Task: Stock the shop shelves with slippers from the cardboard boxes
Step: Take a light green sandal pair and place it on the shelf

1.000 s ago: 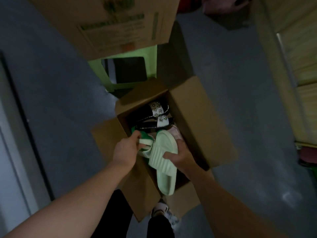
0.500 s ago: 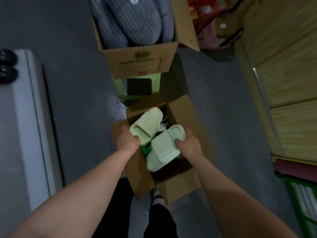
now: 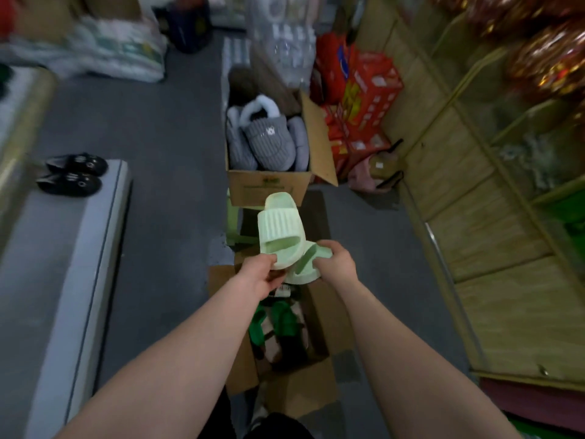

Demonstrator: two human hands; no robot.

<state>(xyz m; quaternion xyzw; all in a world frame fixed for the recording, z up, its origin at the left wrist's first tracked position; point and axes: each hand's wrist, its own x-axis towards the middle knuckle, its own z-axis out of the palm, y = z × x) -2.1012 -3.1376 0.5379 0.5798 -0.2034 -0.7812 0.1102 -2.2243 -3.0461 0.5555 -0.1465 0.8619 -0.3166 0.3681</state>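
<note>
The grey floor [image 3: 164,131] carries an open cardboard box [image 3: 300,384] at its near middle, a green stool [image 3: 232,223] just beyond. Near the far end of the left-hand shelf [image 3: 63,264] lie seemingly two black slippers [image 3: 74,174].

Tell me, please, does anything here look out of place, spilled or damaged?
Nothing looks spilled or damaged. Only one thing is unusual: the cardboard box of grey slippers stands on a green stool, not on the floor. The left hand and right hand hold the pale green slippers.
</note>
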